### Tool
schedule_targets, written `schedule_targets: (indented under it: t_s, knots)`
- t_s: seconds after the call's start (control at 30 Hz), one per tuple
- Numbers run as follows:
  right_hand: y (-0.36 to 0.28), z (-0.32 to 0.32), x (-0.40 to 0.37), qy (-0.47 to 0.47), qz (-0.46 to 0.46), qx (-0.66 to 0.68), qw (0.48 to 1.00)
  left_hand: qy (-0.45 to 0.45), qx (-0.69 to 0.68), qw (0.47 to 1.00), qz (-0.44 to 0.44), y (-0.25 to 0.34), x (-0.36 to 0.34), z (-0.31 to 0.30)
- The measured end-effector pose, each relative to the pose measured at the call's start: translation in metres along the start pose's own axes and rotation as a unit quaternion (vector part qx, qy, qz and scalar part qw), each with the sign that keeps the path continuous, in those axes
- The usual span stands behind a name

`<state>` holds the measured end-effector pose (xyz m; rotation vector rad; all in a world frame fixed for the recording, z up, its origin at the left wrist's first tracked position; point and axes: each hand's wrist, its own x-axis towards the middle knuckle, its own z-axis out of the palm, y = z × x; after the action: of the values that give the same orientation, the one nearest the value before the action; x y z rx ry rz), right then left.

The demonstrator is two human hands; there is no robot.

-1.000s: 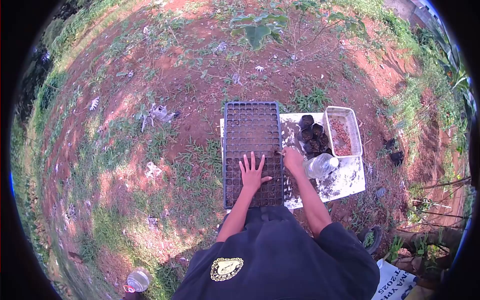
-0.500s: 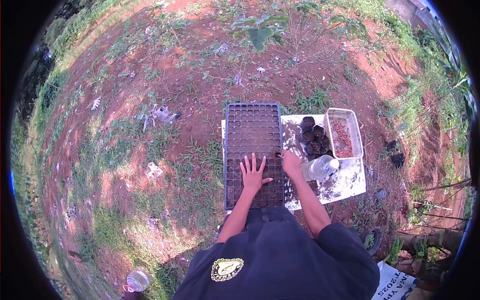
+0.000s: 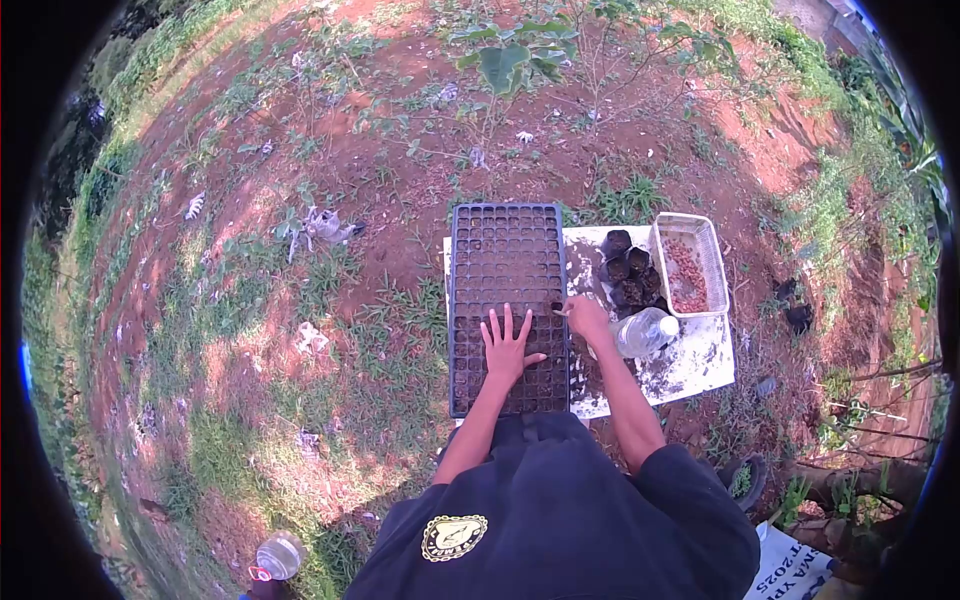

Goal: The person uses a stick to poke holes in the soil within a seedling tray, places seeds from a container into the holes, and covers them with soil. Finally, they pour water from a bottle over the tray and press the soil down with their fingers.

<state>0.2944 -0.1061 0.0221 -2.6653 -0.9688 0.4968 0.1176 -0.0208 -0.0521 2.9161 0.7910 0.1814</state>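
A black seedling tray with many small cells of brown soil lies in front of me. My left hand rests on its lower middle, palm down, with the fingers spread. At the tray's right edge, my right hand is closed in a pinch. A small dark bit shows at its fingertips over a cell, too small to name. Just right of that hand lies a clear plastic bottle with a white cap. Behind the bottle, several black pots filled with soil are grouped together.
A soil-smeared white board lies under the tray. On its right, a white basket holds reddish seeds. Another clear bottle is at the lower left. A leafy plant grows beyond the tray, amid grass and red earth.
My right hand has shifted very slightly at the tray's right edge, still pinched. My left hand stays spread on the tray. The view has moved a little.
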Motion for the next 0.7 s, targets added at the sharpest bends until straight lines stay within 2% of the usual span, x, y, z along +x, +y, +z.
schedule_targets:
  t_s: [0.1,0.27,0.4,0.6,0.7]
  knots:
    - [0.001,-0.008,0.005,0.031,-0.022,0.002,0.999,0.005,0.015,1.000,0.003,0.002,0.002,0.000]
    - [-0.005,0.003,0.014,0.094,-0.049,-0.103,0.989,-0.006,0.006,1.000,0.000,0.001,0.001,-0.002]
    - [-0.004,-0.009,0.020,0.052,-0.059,-0.081,0.994,-0.005,0.001,1.000,-0.005,0.000,0.001,-0.002]
    - [-0.003,-0.001,0.017,0.051,-0.084,-0.133,0.986,-0.005,0.007,1.000,-0.002,0.001,0.001,0.000]
    - [-0.016,0.000,0.015,0.015,-0.096,-0.187,0.978,-0.004,0.014,1.000,-0.005,0.002,0.001,0.000]
